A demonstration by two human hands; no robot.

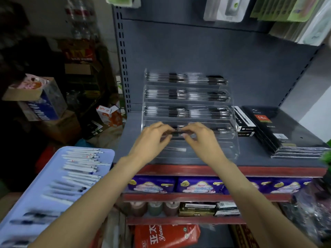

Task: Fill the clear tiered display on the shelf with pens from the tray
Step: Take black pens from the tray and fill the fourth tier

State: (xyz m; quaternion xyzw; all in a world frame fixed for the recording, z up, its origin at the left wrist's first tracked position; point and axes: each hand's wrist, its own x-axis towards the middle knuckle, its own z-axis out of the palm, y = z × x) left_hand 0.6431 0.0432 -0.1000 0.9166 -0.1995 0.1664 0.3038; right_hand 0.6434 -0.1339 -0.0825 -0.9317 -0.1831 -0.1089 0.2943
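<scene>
The clear tiered display (pixel 231 122) stands on the grey shelf (pixel 259 160). Its upper three tiers hold rows of black-grip pens (pixel 186 94). Over the fourth tier, my left hand (pixel 154 136) and my right hand (pixel 198 136) meet, both pinching a black-grip pen (pixel 178 131) between fingertips, low in that tier. More pens lie in the right half of that tier (pixel 219 130). The lowest tier holds only a pale label strip (pixel 176 149). The light blue tray (pixel 26 199) at lower left carries several white and dark pens (pixel 80 169).
Black boxed stationery (pixel 286 133) is stacked on the shelf to the right of the display, with a narrow pen box (pixel 244 120) between them. Purple packs (pixel 195 185) fill the shelf below. Cardboard boxes (pixel 43 101) crowd the floor at left. Hanging packages (pixel 286 9) overhang the top.
</scene>
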